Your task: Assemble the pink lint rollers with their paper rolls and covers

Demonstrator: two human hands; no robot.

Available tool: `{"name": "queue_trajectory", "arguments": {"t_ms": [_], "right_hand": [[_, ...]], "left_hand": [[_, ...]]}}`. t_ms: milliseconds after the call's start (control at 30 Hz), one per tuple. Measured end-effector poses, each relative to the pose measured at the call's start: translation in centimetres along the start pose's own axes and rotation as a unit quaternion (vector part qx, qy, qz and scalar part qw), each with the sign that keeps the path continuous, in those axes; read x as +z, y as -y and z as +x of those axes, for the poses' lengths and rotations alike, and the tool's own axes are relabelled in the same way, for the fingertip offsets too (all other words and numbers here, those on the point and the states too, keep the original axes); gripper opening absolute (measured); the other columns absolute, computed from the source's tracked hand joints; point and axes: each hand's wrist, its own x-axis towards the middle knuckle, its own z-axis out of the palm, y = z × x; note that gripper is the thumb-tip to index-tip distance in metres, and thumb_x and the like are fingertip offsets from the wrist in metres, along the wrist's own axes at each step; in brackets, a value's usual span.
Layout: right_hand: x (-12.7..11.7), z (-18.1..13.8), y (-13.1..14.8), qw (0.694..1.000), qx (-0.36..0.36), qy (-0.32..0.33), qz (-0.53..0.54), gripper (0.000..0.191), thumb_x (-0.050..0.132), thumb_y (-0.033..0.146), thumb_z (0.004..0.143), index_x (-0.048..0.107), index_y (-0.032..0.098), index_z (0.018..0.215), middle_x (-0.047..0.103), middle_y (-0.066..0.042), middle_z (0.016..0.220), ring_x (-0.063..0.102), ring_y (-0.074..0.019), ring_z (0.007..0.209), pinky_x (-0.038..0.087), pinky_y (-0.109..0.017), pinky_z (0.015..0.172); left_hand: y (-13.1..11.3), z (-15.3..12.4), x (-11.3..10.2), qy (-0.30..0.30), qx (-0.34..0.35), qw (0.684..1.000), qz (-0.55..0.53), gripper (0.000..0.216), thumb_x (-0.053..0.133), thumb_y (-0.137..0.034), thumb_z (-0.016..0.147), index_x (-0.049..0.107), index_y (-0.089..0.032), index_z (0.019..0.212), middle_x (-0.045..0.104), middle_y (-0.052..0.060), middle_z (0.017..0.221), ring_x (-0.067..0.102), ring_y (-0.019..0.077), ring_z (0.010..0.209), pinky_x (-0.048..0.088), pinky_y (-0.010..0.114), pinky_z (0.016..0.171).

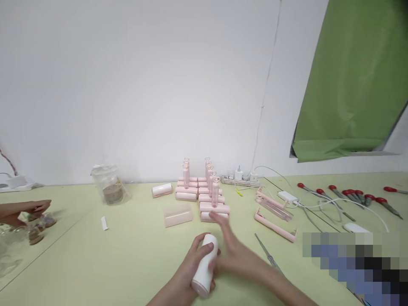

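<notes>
Wrapped around a white cylindrical roll (204, 268) with a pinkish end, my left hand (191, 261) has its thumb across the side. The roll is tilted, its pale end toward me. My right hand (234, 250) is alongside, blurred, with the fingers spread and the thumb side close to the roll; whether it touches cannot be made out. Beyond the hands stand two rows of pink roller pieces (214, 208) with upright clear pink handles. A translucent pink curved cover (178, 215) lies to their left, near another white roll (162, 190).
At right are pink frames (276, 225), a thin screwdriver-like tool (269, 255), white cables, a power strip (240, 182) and several red-handled tools (353, 195). A plastic tub in a bag (111, 185) and a white strip (104, 223) lie left, near another person's hands (32, 208).
</notes>
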Motion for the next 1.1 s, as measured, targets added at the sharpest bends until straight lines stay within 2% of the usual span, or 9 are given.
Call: {"name": "queue_trajectory", "arguments": {"t_ms": [100, 200, 267, 367, 533, 667, 767, 967, 1100], "right_hand": [[-5.0, 1.1, -3.0, 0.977, 0.089, -0.114, -0.157, 0.027, 0.052, 0.031, 0.072, 0.057, 0.026, 0.097, 0.053, -0.005, 0.11, 0.045, -0.0247, 0.106, 0.03, -0.04, 0.091], [-9.4, 0.9, -6.9, 0.941, 0.206, -0.172, -0.205, 0.007, 0.059, 0.025, 0.06, 0.058, 0.019, 0.062, 0.059, -0.013, 0.084, 0.047, -0.0389, 0.095, 0.027, -0.057, 0.081], [-11.0, 0.2, -9.1, 0.927, 0.26, -0.172, -0.208, 0.014, 0.06, 0.024, 0.055, 0.05, 0.02, 0.046, 0.058, -0.01, 0.064, 0.052, -0.0383, 0.079, 0.033, -0.055, 0.07], [-12.0, -0.3, -11.0, 0.924, 0.291, -0.165, -0.183, 0.016, 0.056, 0.028, 0.058, 0.049, 0.021, 0.045, 0.056, -0.006, 0.055, 0.054, -0.0305, 0.063, 0.038, -0.044, 0.06], [-11.9, 0.5, -9.6, 0.925, 0.282, -0.226, -0.119, 0.03, 0.036, 0.04, 0.075, 0.055, 0.017, 0.081, 0.06, -0.011, 0.081, 0.056, -0.0263, 0.073, 0.041, -0.036, 0.063], [-10.1, 0.9, -5.2, 0.947, 0.237, -0.214, 0.002, 0.047, 0.039, 0.057, 0.074, 0.049, 0.02, 0.102, 0.058, -0.008, 0.085, 0.055, -0.0221, 0.073, 0.044, -0.031, 0.059], [-6.5, 0.5, -2.2, 0.949, 0.188, -0.134, 0.215, 0.046, 0.04, 0.061, 0.073, 0.057, 0.021, 0.089, 0.059, -0.006, 0.078, 0.054, -0.0209, 0.065, 0.045, -0.033, 0.06], [2.9, -1.0, 1.2, 0.934, 0.191, -0.078, 0.292, 0.047, 0.027, 0.063, 0.078, 0.051, 0.023, 0.078, 0.058, -0.003, 0.079, 0.054, -0.0196, 0.067, 0.044, -0.036, 0.069], [5.1, -1.5, 1.2, 0.928, 0.184, -0.095, 0.309, 0.042, 0.03, 0.063, 0.078, 0.044, 0.024, 0.078, 0.051, 0.001, 0.069, 0.053, -0.0178, 0.064, 0.045, -0.033, 0.063]], "left_hand": [[0.1, 0.1, -0.4, -0.005, 0.0, 0.999, -0.037, 0.047, 0.055, -0.041, 0.072, 0.034, -0.03, 0.113, 0.054, 0.003, 0.095, 0.052, 0.0075, 0.053, 0.035, 0.016, 0.039], [-0.2, 0.3, -0.8, -0.018, 0.022, 0.998, -0.056, 0.043, 0.053, -0.04, 0.074, 0.034, -0.03, 0.112, 0.054, 0.002, 0.096, 0.052, 0.0071, 0.054, 0.037, 0.016, 0.04], [-0.4, 0.4, -1.0, -0.025, 0.027, 0.997, -0.065, 0.044, 0.053, -0.039, 0.074, 0.034, -0.03, 0.112, 0.054, 0.002, 0.095, 0.052, 0.0071, 0.053, 0.037, 0.016, 0.039], [-0.4, 0.5, -1.1, -0.02, 0.031, 0.996, -0.081, 0.044, 0.054, -0.038, 0.073, 0.035, -0.028, 0.111, 0.054, 0.002, 0.093, 0.052, 0.007, 0.053, 0.038, 0.017, 0.039], [-0.6, 0.7, -1.1, -0.05, 0.059, 0.991, -0.111, 0.043, 0.057, -0.037, 0.072, 0.037, -0.026, 0.108, 0.054, 0.003, 0.092, 0.053, 0.0067, 0.053, 0.041, 0.017, 0.042], [-0.8, 0.8, -1.1, -0.087, 0.093, 0.984, -0.124, 0.044, 0.057, -0.035, 0.073, 0.034, -0.025, 0.108, 0.052, 0.004, 0.094, 0.06, 0.0134, 0.067, 0.051, 0.032, 0.061], [-0.6, 0.9, -1.0, -0.081, 0.114, 0.982, -0.126, 0.045, 0.057, -0.036, 0.074, 0.033, -0.025, 0.109, 0.051, 0.005, 0.096, 0.061, 0.0198, 0.079, 0.051, 0.042, 0.069], [0.8, 0.0, 0.9, -0.127, 0.163, 0.971, -0.121, 0.051, 0.056, -0.043, 0.074, 0.027, -0.03, 0.114, 0.051, 0.006, 0.105, 0.06, 0.0189, 0.086, 0.05, 0.033, 0.071], [1.6, -0.7, 1.8, -0.151, 0.176, 0.971, -0.066, 0.056, 0.052, -0.049, 0.074, 0.024, -0.029, 0.118, 0.057, 0.006, 0.097, 0.06, 0.0182, 0.083, 0.048, 0.028, 0.069]]}}
